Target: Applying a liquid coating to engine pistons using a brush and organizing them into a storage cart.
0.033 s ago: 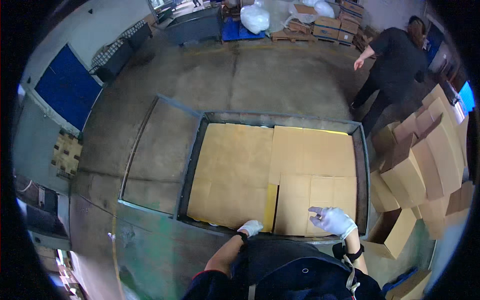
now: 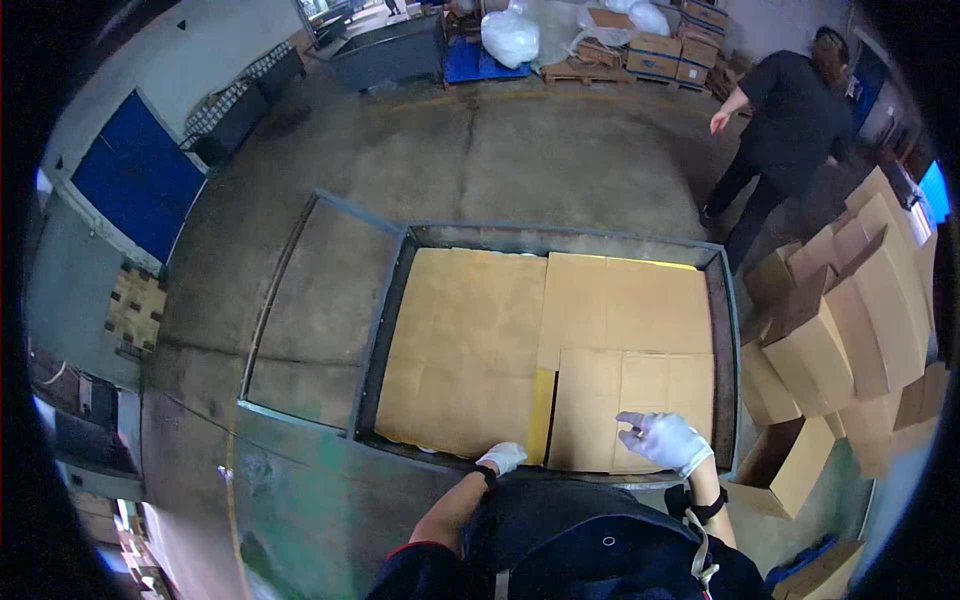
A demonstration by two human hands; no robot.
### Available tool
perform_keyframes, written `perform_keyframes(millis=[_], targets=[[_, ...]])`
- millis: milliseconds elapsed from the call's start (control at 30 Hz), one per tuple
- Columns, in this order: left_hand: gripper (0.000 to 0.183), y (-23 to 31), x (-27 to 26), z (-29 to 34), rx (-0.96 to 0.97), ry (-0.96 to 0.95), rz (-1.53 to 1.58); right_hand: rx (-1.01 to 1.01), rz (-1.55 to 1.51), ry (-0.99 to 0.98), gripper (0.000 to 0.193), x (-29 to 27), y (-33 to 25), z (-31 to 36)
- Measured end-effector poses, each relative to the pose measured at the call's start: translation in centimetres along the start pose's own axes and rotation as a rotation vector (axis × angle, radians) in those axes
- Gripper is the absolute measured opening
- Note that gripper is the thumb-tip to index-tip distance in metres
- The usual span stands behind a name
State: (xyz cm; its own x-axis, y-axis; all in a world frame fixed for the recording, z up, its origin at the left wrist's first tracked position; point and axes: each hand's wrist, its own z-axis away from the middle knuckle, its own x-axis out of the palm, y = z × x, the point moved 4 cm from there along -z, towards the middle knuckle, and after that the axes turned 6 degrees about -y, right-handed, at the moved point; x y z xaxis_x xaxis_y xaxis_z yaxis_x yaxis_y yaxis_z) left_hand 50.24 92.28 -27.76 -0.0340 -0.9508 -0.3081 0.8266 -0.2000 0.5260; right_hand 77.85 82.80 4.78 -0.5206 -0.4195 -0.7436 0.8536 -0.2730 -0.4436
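While L hand sits at near rim of metal cart, grip can't tell, R hand is over near-R sheet, fingers apart, nothing gripped. Narrow gaps btwn cardboard & L/far walls; concrete floor spreads wide past far rim. Visible in cart: 3 sheets, incl. L sheet, far-R sheet. 1 co-worker far R.
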Motion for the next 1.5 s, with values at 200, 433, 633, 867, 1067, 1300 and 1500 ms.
perform_keyframes(millis=[200,433,633,867,1067,1300,1500], targets=[[0.049,1.5,2.4,-0.2,0.124,0.039,-0.194,-0.037,0.023,-0.058,0.045,0.7,2.3,0.2],[0.047,2.7,4.3,-4.1,0.039,-0.115,-0.22,0.092,-0.162,-0.101,0.048,3.3,7.8,1.1],[0.055,4.7,3.5,-5.9,-0.242,-0.002,0.019,0.25,-0.431,-0.067,0.045,5.1,15.4,0.6],[0.062,6.2,7.4,-6.2,-0.301,0.059,0.086,0.391,-0.349,0.025,0.042,10.5,25.2,-2.0],[0.058,3.8,8.1,-6.7,-0.243,0.154,0.596,0.386,-0.371,-0.075,0.042,12.7,27.0,-3.0],[0.056,4.1,7.5,-6.2,-0.268,0.213,0.954,0.366,-0.418,-0.141,0.043,13.6,27.8,-2.8],[0.048,5.3,7.0,-4.3,-0.24,0.228,1.301,0.482,-0.616,0.291,0.036,14.2,33.8,-3.6]])
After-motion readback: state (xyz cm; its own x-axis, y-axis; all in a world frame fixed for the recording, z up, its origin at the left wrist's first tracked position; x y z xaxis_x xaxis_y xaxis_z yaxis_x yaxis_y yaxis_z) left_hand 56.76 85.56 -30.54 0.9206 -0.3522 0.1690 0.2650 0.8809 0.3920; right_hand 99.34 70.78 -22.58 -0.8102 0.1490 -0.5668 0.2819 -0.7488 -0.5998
